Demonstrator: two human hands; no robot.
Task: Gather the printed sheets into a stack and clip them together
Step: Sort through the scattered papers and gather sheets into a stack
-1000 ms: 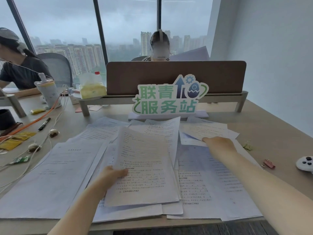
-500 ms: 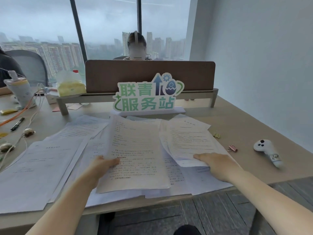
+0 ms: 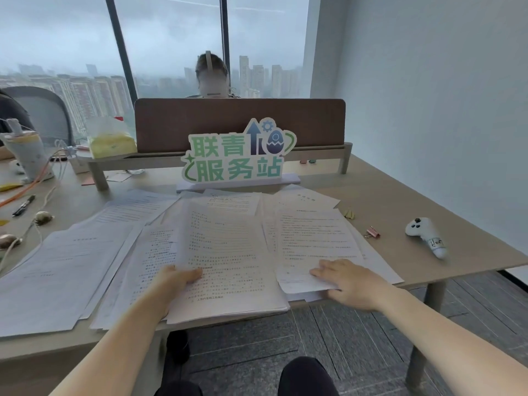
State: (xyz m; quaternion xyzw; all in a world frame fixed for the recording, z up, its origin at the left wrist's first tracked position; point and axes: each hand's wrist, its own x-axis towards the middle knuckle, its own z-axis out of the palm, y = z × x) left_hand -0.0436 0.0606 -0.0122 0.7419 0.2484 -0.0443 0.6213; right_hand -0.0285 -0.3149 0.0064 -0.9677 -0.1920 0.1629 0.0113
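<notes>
Loosely fanned across the near half of the surface [image 3: 400, 195], the printed sheets [image 3: 94, 261] overlap one another in several crooked layers, some of them jutting past the near edge. Toward the middle of that edge lies a thicker bundle [image 3: 228, 258] of printed pages, its near end hanging off the surface; the left hand [image 3: 175, 281] holds it at its left side, thumb on top of the page and the fingers hidden beneath. Just to the right, a smaller sheaf [image 3: 311, 241] lies on top of other pages, and the right hand [image 3: 348, 281] rests flat on its near right corner with the fingers stretched out and pressing down. Past the right side of the papers, toward the right edge of the surface, a pink binder clip [image 3: 372, 232] lies near the sheets, with a yellowish clip [image 3: 349, 213] a little farther back. Well to the right of those sits a white game controller [image 3: 425, 235]. Behind the papers stands a green-lettered sign [image 3: 237, 158] on a white base, in front of a brown divider panel [image 3: 240, 124]. At the left edge lie a black pen [image 3: 24, 205], an orange cable [image 3: 28, 190] and a yellow tissue pack [image 3: 111, 144] on a low shelf.
</notes>
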